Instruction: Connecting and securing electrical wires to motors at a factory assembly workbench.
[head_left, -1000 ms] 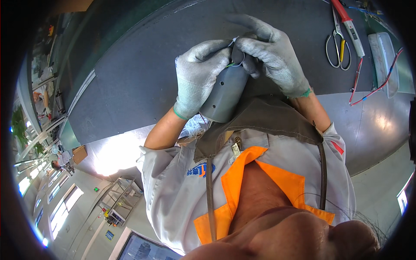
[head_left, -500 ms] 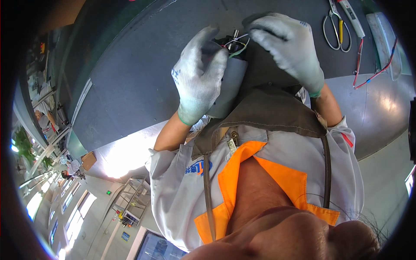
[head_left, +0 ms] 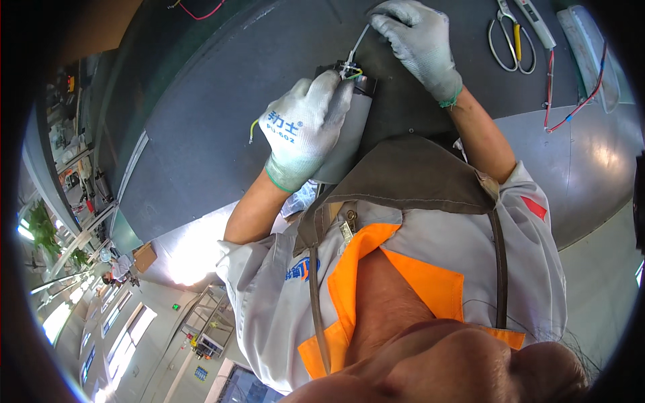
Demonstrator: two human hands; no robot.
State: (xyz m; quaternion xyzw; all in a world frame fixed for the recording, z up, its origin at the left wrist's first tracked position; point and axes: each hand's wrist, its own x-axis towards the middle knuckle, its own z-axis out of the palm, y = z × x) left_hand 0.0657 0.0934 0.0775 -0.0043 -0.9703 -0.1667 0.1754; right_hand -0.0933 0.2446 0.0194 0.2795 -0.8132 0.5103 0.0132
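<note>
A grey cylindrical motor (head_left: 355, 124) lies on the dark bench in front of me, its wired end pointing away. My left hand (head_left: 299, 127), in a white glove, is closed over its left side, fingertips at the wires on the far end. Yellow-green wire (head_left: 252, 131) sticks out left of that hand. A thin white strip, which looks like a cable tie (head_left: 359, 41), rises from the wire bundle. Up and to the right, my gloved right hand (head_left: 418, 47) pinches its far end, and the strip is drawn straight. The left fingertips partly hide the bundle.
Yellow-and-silver scissors (head_left: 516, 43) lie on the right of the bench. Beside them are a white pen-like tool (head_left: 535, 23), red and blue wires (head_left: 551, 101) and a clear plastic tray (head_left: 591, 54). A pink wire (head_left: 201, 15) lies at the far left.
The white strip was a loose loop near the motor's end and is now pulled straight. My right hand has moved away and left; the left hand has turned, showing its back, lower on the motor.
</note>
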